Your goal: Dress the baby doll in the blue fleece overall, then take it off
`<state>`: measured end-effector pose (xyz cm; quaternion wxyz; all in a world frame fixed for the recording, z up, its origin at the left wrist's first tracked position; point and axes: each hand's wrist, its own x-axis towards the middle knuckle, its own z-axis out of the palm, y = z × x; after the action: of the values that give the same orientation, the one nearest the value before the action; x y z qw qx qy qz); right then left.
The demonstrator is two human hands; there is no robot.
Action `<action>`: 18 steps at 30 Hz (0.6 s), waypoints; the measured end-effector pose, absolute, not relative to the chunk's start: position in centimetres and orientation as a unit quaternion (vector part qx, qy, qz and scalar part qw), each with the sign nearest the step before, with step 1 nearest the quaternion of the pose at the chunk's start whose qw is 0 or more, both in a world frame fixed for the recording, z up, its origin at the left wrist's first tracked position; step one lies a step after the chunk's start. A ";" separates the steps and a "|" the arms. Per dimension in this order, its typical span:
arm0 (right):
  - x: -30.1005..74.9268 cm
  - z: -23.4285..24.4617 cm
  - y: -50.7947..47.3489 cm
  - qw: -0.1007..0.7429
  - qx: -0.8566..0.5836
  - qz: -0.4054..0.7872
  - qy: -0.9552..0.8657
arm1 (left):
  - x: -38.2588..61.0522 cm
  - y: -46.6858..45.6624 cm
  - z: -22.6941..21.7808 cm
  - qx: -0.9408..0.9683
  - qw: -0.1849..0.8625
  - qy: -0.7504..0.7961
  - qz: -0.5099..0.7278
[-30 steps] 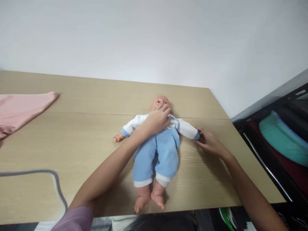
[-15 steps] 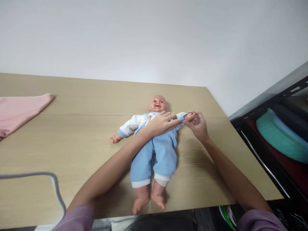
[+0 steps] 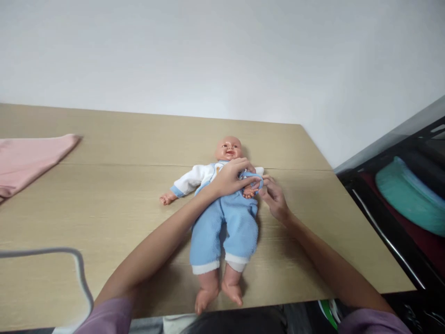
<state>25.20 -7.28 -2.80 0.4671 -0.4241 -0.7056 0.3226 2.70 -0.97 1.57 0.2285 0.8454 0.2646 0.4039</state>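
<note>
Wood table [image 3: 121,199], white wall [image 3: 208,55] | doll [image 3: 233,208] | left hand [image 3: 232,178], right hand [image 3: 276,199]: fingers [image 3: 268,182] gripping blue band [image 3: 251,174]

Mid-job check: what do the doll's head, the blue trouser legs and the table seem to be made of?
Doll's head: probably vinyl or other plastic, smooth with a slight gloss, from its highlights.
Blue trouser legs: likely fleece or terry, matte, from the fuzzy surface.
Table: wood or wood-look laminate, low sheen, with fine grain-like streaks; I can't tell which.

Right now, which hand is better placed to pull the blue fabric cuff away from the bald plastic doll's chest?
Probably the right hand: it is at the outer side of the cuff, while the left hand lies over the doll.
</note>
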 end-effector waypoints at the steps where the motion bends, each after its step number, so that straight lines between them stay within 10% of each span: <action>1: 25.0 -3.1 -7.1 0.486 -0.435 0.361 -0.667 | 2.8 -0.8 1.4 0.840 0.234 0.280 0.402; 18: 23.2 -5.9 -3.1 0.473 -0.607 0.352 -0.533 | 3.1 -0.3 0.8 0.812 0.267 0.386 0.347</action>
<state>23.16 -3.14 -5.91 0.4729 -0.6066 -0.5333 0.3520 3.10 -0.28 0.82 0.2666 0.8120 0.3865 0.3467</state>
